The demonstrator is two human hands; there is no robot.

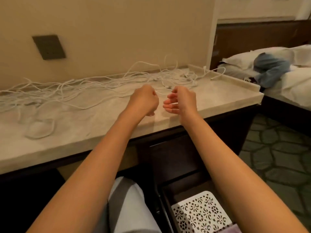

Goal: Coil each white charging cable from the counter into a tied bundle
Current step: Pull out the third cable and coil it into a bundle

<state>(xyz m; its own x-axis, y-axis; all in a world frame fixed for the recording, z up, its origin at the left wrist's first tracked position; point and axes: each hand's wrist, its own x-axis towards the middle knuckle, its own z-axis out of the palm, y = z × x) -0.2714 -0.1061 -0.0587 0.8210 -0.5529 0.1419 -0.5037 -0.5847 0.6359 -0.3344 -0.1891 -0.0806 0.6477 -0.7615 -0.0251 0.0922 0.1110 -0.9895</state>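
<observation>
Several white charging cables (87, 91) lie tangled along the back of the pale marble counter (104, 132), from the left edge to the right end. One loose loop of cable (40, 129) lies apart at the front left. My left hand (144, 100) hovers over the counter's middle, closed in a fist round a white cable strand (162, 93) that runs right toward my right hand. My right hand (182, 100) is beside it, a small gap between them, with its fingers loosely curved and spread. Whether the right fingers touch the strand is unclear.
A raised lip (235, 79) edges the counter's right end, with a bed (294, 81) and blue cloth (269, 68) beyond. A dark wall plate (48, 47) is on the wall. Below the counter an open dark drawer (166, 195) holds a white patterned tray (200, 214). My lap is at the bottom.
</observation>
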